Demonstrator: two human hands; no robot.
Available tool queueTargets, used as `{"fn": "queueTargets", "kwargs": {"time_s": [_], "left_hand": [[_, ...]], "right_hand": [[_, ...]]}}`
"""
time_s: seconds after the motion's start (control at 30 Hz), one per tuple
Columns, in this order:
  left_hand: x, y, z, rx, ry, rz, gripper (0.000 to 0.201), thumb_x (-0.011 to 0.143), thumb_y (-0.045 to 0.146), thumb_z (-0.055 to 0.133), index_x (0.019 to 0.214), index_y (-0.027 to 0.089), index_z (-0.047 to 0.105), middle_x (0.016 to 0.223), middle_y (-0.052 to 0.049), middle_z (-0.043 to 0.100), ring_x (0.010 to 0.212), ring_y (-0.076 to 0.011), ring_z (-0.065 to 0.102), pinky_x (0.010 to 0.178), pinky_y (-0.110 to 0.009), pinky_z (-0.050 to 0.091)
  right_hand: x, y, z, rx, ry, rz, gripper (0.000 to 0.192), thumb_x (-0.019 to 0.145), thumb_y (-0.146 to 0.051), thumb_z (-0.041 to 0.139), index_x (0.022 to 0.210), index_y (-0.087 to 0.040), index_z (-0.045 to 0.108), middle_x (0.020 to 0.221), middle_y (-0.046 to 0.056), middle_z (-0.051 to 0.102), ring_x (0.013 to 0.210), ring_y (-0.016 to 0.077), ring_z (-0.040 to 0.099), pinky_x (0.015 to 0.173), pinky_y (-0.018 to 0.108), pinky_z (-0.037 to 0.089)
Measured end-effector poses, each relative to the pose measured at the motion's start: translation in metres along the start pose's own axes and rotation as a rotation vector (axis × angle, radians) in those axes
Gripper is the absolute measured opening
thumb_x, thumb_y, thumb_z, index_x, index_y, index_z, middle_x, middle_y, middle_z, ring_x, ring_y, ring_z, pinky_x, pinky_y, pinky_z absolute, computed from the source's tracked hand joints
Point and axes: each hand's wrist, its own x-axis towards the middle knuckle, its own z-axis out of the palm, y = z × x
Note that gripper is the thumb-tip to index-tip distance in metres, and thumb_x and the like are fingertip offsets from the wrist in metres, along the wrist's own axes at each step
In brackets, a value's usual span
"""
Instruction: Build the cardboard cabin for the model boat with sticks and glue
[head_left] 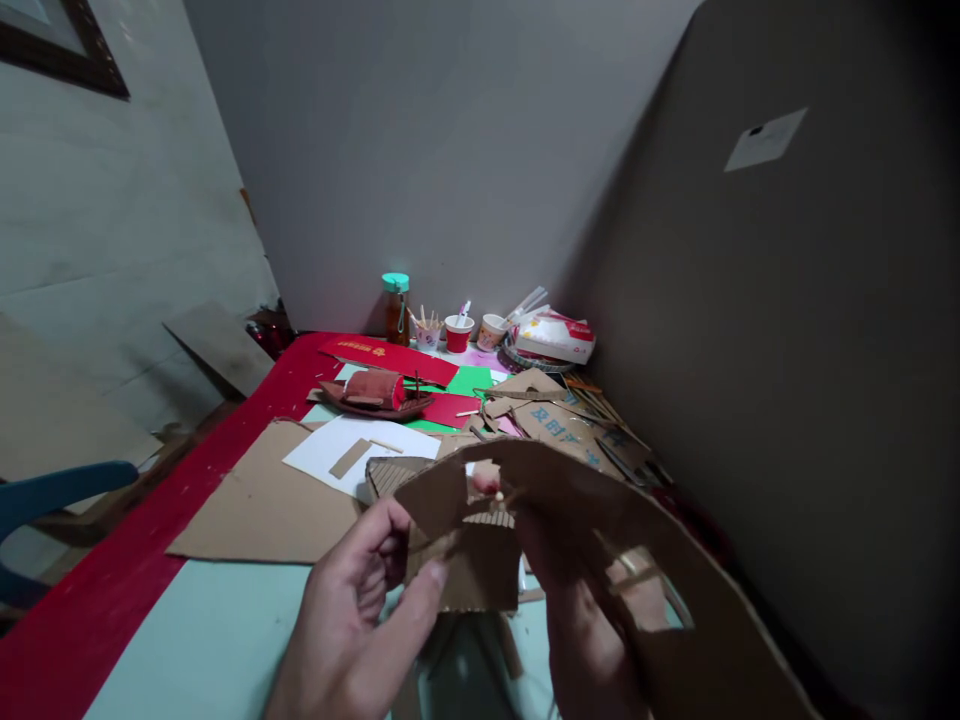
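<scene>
Both hands grip one cardboard model [480, 545]: left hand [360, 610] fingers pinching its lower edge, right hand [581, 620] fingers clasped behind; three cups [459, 333] well beyond fingertips.

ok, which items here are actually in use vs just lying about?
In use:
left hand
right hand
cardboard model, held by both hands

Lying about:
small cardboard boat
bottle with teal cap
paper cups
white sheet
cardboard scraps

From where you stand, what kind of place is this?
Probably a home craft table. Both hands, left hand and right hand, hold a cardboard model. Cardboard scraps, coloured paper and small cups of sticks lie behind, beside a small model boat.
</scene>
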Motion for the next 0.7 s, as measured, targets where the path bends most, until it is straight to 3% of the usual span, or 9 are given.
{"fn": "queueTargets", "kwargs": {"time_s": [0.17, 0.33, 0.53, 0.7], "left_hand": [[0.001, 0.002, 0.004, -0.029, 0.009, -0.042, 0.024, 0.070, 0.038, 0.087, 0.081, 0.023, 0.072, 0.093, -0.002, 0.082, 0.084, -0.0194, 0.075, 0.075, -0.019, 0.057], [0.001, 0.003, 0.005, -0.072, 0.013, -0.053, 0.032, 0.070, 0.036, 0.086, 0.098, 0.022, 0.078, 0.094, -0.003, 0.085, 0.087, -0.0207, 0.079, 0.079, -0.019, 0.060], [0.001, 0.002, 0.008, -0.107, 0.039, -0.041, 0.029, 0.065, 0.033, 0.089, 0.091, 0.024, 0.079, 0.086, -0.001, 0.084, 0.082, -0.0195, 0.078, 0.076, -0.019, 0.060], [0.001, 0.004, 0.011, -0.177, 0.042, -0.097, 0.027, 0.062, 0.026, 0.090, 0.087, 0.025, 0.078, 0.081, 0.002, 0.083, 0.077, -0.0164, 0.078, 0.074, -0.016, 0.060]], "right_hand": [[0.007, -0.008, 0.005, 0.017, 0.021, 0.035, 0.032, 0.105, -0.044, 0.056, 0.113, -0.027, 0.082, 0.097, 0.008, 0.084, 0.086, 0.0310, 0.080, 0.076, 0.041, 0.068], [0.004, -0.013, 0.004, 0.086, -0.004, 0.039, 0.032, 0.104, -0.039, 0.053, 0.111, -0.029, 0.083, 0.101, 0.008, 0.084, 0.101, 0.0311, 0.079, 0.090, 0.042, 0.066], [-0.008, -0.002, 0.005, 0.039, -0.019, 0.119, 0.036, 0.102, -0.039, 0.057, 0.133, -0.034, 0.075, 0.108, 0.007, 0.083, 0.104, 0.0348, 0.079, 0.083, 0.043, 0.069], [-0.004, -0.005, 0.004, 0.035, -0.064, 0.047, 0.041, 0.101, -0.031, 0.056, 0.137, -0.039, 0.072, 0.123, 0.004, 0.080, 0.128, 0.0386, 0.070, 0.100, 0.050, 0.066]]}}
